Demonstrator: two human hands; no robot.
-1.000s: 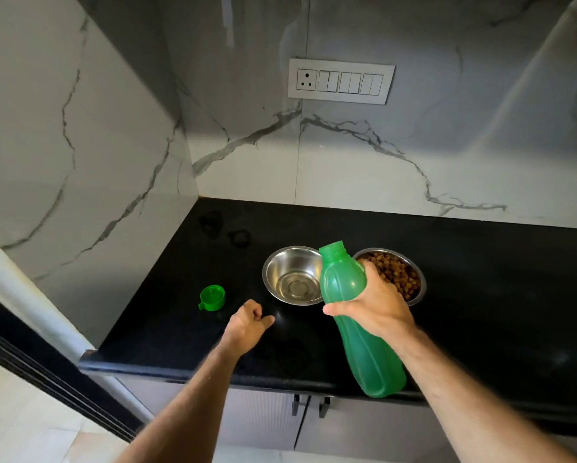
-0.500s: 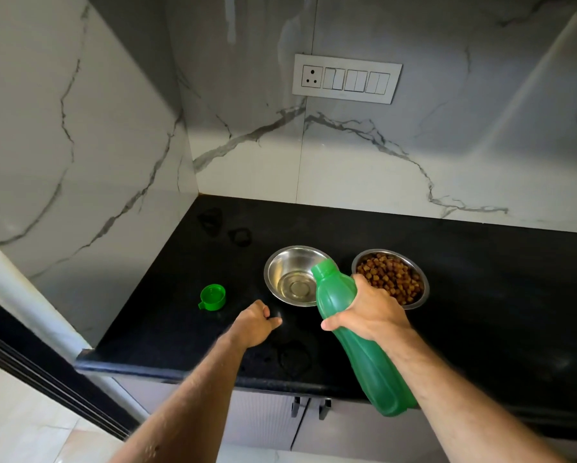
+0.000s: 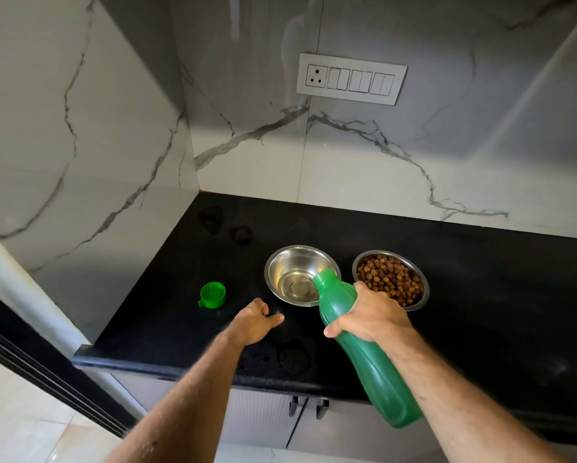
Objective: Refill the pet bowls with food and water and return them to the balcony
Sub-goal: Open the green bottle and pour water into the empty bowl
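1. Green bottle (image 3: 354, 332), uncapped, is tilted with its neck over the near-right rim of the empty steel bowl (image 3: 295, 274) at frame centre. Base hangs out past the counter edge toward lower right.
2. Right hand (image 3: 369, 317) is wrapped round the bottle's upper body, fingers curled over the top, thumb on the left side. Firm full-hand grip.
3. Left hand (image 3: 255, 320) sits on the black counter (image 3: 480, 295) just left of and below the steel bowl, fingers loosely curled, thumb out toward the bowl. Holds nothing; not touching the bowl as far as I can tell.
4. Green cap (image 3: 212, 294) lies open-side up on the counter, left of centre, well apart from the bottle.
5. Kibble bowl (image 3: 390, 279) sits just right of the steel bowl and is full to near the rim. Food half looks done.
6. Step in hand: water pour. Can't tell if a stream is running; the steel bowl floor shows a shine that may be a little water, otherwise it reads as near empty.
7. Next move, my read: tip the neck further, keep the mouth inside the rim, stop short of brim since both bowls get carried after.
8. Risk: mouth sits near the rim edge, so splash onto the counter is likely if the tilt goes fast.
9. Remaining: recap, carry both bowls to the balcony.
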